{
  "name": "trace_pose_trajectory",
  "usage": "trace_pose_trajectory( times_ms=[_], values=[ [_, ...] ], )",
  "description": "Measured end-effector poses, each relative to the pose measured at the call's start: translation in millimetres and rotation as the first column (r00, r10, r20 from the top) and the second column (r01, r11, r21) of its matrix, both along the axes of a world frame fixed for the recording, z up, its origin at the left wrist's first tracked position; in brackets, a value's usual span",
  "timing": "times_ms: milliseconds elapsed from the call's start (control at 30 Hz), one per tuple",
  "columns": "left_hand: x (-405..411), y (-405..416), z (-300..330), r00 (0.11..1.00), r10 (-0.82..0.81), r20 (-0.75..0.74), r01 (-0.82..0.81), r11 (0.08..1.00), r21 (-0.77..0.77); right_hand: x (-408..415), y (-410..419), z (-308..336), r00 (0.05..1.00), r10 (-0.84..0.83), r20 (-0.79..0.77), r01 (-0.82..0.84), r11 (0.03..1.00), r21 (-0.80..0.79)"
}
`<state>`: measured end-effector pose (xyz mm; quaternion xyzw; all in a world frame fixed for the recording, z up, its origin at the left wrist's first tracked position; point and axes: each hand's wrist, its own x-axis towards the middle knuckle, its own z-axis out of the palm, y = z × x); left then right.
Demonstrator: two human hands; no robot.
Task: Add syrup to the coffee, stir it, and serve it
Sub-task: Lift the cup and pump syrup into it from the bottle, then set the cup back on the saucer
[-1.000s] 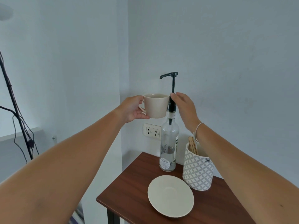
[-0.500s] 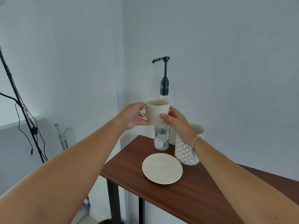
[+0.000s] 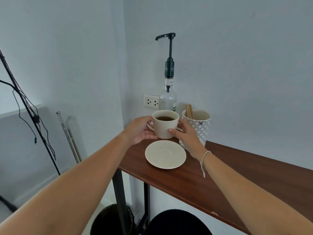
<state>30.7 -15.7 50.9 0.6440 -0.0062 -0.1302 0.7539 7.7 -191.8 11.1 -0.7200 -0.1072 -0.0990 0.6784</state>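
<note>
A cream cup (image 3: pixel 165 126) with dark coffee in it hangs just above and behind the cream saucer (image 3: pixel 165 154). My left hand (image 3: pixel 139 130) grips the cup at its handle on the left. My right hand (image 3: pixel 185 135) holds the cup's right side with thumb and fingers. Behind the cup stands a clear syrup bottle (image 3: pixel 167 99) with a tall dark pump, its spout pointing left. A patterned white holder (image 3: pixel 197 128) with wooden stir sticks (image 3: pixel 189 111) stands right of the cup.
The saucer lies near the left end of a narrow brown table (image 3: pixel 220 175) in a wall corner. A wall socket (image 3: pixel 151 101) sits behind the bottle. A black stand with cables (image 3: pixel 28 116) is far left. A dark bin (image 3: pixel 111 219) is under the table.
My right hand left the pump bottle and took the cup's side. Both hands brought the cup down from beside the pump to just above the saucer.
</note>
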Motion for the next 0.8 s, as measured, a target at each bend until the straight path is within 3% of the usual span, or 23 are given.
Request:
trace_pose_trajectory(
  times_ms=[367,800],
  values=[
    [-5,-5,-46,0.997,-0.054,-0.052,0.056,0.998,0.041,-11,-10,-42,0.996,-0.016,-0.092,0.011,0.998,-0.057],
    [-12,-3,-67,0.995,-0.021,-0.1,0.016,0.999,-0.051,-18,-9,-58,0.992,0.002,-0.125,-0.01,0.998,-0.063]
  ],
)
